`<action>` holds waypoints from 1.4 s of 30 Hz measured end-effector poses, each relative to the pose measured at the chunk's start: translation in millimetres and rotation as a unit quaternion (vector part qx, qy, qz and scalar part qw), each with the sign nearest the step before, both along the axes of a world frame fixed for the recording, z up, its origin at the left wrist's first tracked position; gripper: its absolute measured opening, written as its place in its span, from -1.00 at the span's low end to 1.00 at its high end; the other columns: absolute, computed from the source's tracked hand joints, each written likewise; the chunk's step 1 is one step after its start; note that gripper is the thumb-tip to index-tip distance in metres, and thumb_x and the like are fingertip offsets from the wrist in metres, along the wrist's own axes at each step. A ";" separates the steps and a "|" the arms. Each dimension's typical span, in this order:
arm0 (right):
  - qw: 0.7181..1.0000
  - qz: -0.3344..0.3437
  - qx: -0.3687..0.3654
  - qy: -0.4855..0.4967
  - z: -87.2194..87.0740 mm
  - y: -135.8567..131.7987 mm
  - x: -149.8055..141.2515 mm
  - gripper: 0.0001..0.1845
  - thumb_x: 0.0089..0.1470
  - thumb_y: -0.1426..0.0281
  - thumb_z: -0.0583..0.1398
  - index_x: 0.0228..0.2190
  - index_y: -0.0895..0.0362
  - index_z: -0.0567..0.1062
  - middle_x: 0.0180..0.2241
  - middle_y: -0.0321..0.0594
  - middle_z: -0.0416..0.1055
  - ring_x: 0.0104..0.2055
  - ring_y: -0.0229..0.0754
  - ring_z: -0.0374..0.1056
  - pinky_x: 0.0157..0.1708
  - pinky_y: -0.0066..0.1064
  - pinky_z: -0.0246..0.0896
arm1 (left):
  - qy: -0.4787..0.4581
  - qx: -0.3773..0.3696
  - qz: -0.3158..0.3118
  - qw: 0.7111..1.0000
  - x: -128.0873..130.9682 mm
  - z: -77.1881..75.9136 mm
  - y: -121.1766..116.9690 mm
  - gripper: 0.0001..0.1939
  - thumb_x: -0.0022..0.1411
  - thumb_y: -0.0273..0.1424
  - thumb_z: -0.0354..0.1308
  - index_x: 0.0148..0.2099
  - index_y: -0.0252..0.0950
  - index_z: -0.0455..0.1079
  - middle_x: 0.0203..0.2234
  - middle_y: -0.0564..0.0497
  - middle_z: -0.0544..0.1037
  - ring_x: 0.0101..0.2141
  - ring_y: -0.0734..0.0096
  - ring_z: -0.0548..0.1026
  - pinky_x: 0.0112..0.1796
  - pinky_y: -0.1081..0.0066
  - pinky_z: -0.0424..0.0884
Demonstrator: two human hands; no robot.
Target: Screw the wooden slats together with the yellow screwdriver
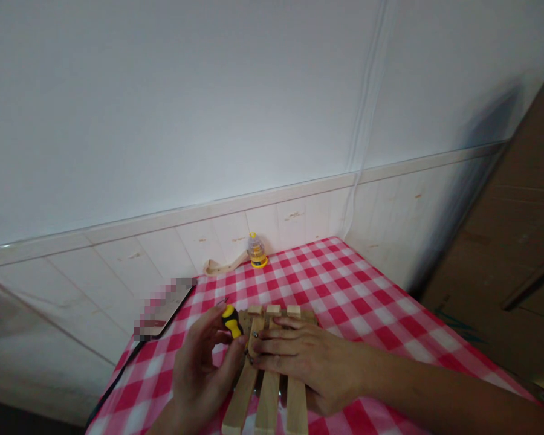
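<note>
My left hand [202,356] is closed around a small screwdriver [233,321] with a yellow and black handle. Its thin metal tip points up and away, above the fingers. Beside it lies a slatted wooden piece [266,402], made of several light strips joined by a crosspiece at the far end. My right hand [306,356] rests flat across the strips, its fingers stretched out toward the left. Small dark metal parts show near those fingertips, too small to name.
A red and white checked cloth [308,272] covers the table. At the back stand a clear, yellow-based container [257,252] and a curved wooden piece [226,266]. A phone-like device [167,311] with a black cable lies left. A brown cardboard panel [503,241] leans at right.
</note>
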State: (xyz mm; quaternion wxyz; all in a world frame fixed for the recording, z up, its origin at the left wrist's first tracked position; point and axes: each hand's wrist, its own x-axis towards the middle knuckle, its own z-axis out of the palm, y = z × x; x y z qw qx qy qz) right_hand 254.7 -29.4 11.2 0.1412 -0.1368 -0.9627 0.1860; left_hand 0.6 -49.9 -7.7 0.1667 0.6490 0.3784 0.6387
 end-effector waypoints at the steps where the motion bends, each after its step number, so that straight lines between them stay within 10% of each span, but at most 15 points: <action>1: 1.000 0.001 -0.003 -0.002 -0.1 0.2 0.2 -0.19 0.20 0.33 0.26 0.43 0.18 0.28 0.45 0.03 0.29 0.56 0.02 0.06 0.58 0.01 -0.37 | 0.000 0.000 -0.001 1.000 0.3 0.0 -0.2 -0.50 0.30 -0.45 0.41 0.25 -0.12 0.46 -0.08 -0.05 0.68 -0.26 0.34 0.70 -0.28 0.45 0.70; 42: 1.000 0.001 -0.003 0.005 1.9 0.0 -1.9 -0.27 0.28 0.33 0.24 0.41 0.19 0.30 0.42 0.03 0.34 0.52 -0.04 0.15 0.58 -0.08 -0.42 | -0.031 -0.037 -0.042 0.998 3.0 5.3 -5.4 -0.57 0.43 -0.34 0.32 0.29 -0.12 0.40 -0.14 -0.08 0.75 -0.22 0.28 0.76 -0.20 0.41 0.72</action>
